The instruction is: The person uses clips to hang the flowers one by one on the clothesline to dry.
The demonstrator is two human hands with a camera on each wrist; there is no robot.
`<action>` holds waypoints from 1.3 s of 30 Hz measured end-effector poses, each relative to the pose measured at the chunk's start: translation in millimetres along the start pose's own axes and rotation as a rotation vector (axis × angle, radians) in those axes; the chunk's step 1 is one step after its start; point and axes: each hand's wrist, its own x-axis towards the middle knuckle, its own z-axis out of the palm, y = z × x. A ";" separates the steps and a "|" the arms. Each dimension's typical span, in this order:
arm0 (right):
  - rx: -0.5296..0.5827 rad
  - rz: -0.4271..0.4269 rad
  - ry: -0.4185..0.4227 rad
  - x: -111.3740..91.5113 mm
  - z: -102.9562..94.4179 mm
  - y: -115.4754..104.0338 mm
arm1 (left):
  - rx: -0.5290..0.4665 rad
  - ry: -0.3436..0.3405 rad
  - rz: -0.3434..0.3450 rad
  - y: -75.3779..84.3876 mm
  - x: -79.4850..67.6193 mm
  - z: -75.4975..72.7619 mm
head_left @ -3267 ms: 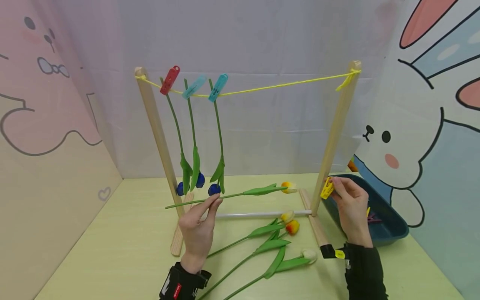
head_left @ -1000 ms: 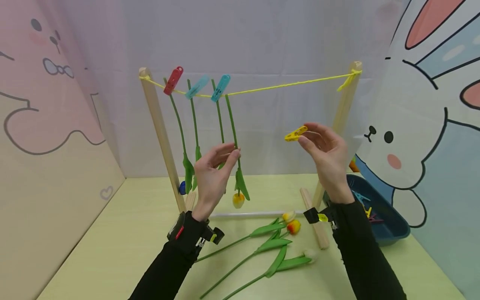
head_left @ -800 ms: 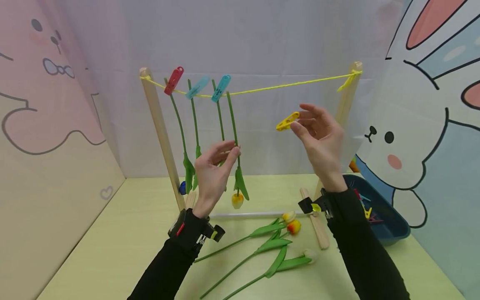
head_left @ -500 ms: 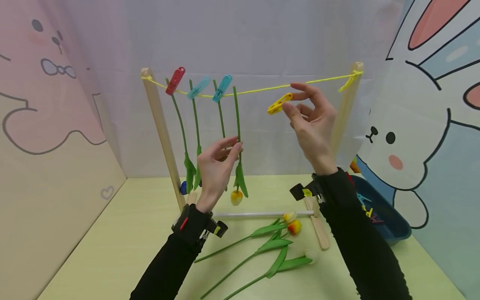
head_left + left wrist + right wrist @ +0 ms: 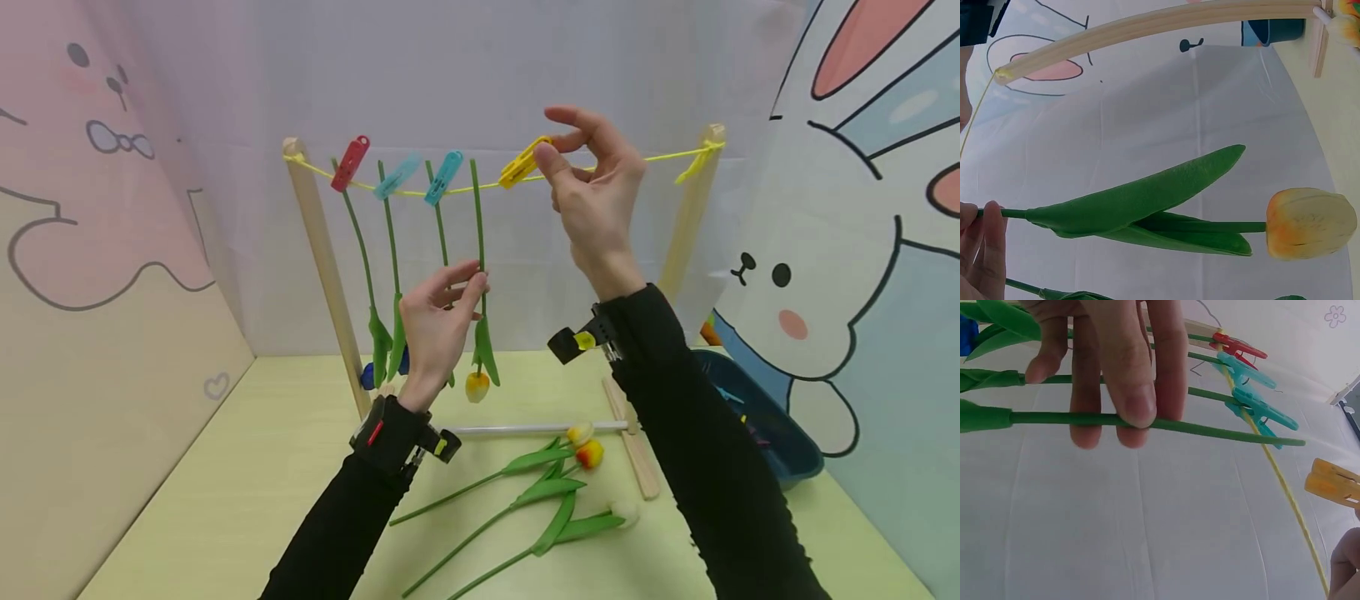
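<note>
My left hand (image 5: 442, 321) pinches the green stem of an artificial tulip (image 5: 1310, 224) between thumb and fingers. The tulip hangs head down, its yellow-white bloom lowest, and its stem end reaches just above the yellow string (image 5: 592, 168). To the right of that stem end, my right hand (image 5: 600, 196) pinches a yellow clothespin (image 5: 523, 163) at string height. In the right wrist view the yellow clothespin (image 5: 1333, 481) is apart from the stem. Left along the string, a red clothespin (image 5: 350, 163), a pale blue one (image 5: 397, 175) and a turquoise one (image 5: 444, 177) each hold an upside-down blue flower.
Wooden posts (image 5: 318, 250) carry the string at both ends, with a white rod (image 5: 525, 429) low between them. Several tulips (image 5: 543, 492) lie on the table in front. A dark blue basin (image 5: 787, 442) with clothespins stands at the right, partly behind my right sleeve.
My left hand has turned the tulip from lying sideways to hanging head down and raised it to the string. My right hand has carried the yellow clothespin up and left from beside the basin.
</note>
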 end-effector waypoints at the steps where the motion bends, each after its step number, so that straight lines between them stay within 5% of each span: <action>1: -0.009 0.013 0.002 2.0 3.1 -0.8 | -0.013 0.000 0.007 -9.8 0.6 -0.1; 2: -0.020 0.031 0.006 3.9 6.1 -1.7 | -0.041 0.003 0.040 -27.1 2.0 0.6; 5: -0.062 0.070 0.006 7.3 13.1 -2.9 | -0.065 0.004 0.031 -43.2 3.1 1.0; 8: -0.086 0.117 0.007 9.1 17.3 -3.8 | -0.037 0.014 0.022 -32.1 4.2 2.5; 12: -0.065 0.191 0.015 10.9 18.3 -4.0 | 0.017 0.014 -0.034 1.9 4.3 4.0; 15: -0.056 0.219 0.012 12.0 17.6 -3.2 | 0.024 0.009 -0.077 9.1 5.3 4.8; 39: -0.138 0.339 -0.106 9.8 19.0 -2.8 | 0.078 0.016 -0.075 10.1 6.4 3.5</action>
